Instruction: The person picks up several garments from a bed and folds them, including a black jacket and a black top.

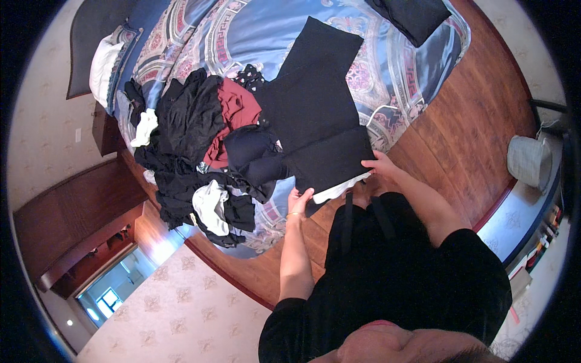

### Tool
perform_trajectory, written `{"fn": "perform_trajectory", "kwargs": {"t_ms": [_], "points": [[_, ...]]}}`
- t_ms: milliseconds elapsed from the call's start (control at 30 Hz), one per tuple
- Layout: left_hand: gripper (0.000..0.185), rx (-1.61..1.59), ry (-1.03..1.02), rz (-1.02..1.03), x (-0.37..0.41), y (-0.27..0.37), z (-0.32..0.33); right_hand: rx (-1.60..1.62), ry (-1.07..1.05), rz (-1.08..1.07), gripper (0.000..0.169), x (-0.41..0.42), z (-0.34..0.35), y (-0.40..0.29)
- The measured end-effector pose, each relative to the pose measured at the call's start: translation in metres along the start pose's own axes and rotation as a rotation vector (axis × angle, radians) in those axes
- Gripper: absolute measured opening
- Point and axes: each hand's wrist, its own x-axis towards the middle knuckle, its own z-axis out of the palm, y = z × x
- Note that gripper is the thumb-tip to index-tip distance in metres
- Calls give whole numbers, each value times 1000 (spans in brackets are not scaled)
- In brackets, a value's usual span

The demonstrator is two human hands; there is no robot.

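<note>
A black garment (320, 104) lies spread flat on the bed, its near part hanging toward me with a crease across it. My left hand (299, 202) pinches its near left corner, thumb on top. At the near right corner my right hand (380, 164) grips the same cloth. A strip of white fabric (338, 189) shows below the near edge, between my hands; whether it belongs to the garment I cannot tell. Left of the garment, a dark padded bra (254, 152) rests against a heap of black clothes (190, 118).
The heap also holds a red garment (238, 104) and a white garment (211, 208). A folded black garment (415, 20) sits at the bed's far right on the patterned blue bedspread (263, 34). A light fabric bin (529, 161) stands at right, beyond the wooden floor (472, 118).
</note>
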Motion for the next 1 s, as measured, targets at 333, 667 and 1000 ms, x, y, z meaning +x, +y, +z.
{"fn": "perform_trajectory", "kwargs": {"t_ms": [333, 667, 1000], "points": [[24, 325, -119, -119, 6, 36, -20, -687, 142, -411, 37, 18, -18, -13], [33, 89, -36, 349, 40, 54, 12, -144, -49, -391, 38, 0, 30, -47], [56, 277, 116, 161, 59, 3, -34, -156, 166, -292, 56, 38, 10, -33]]}}
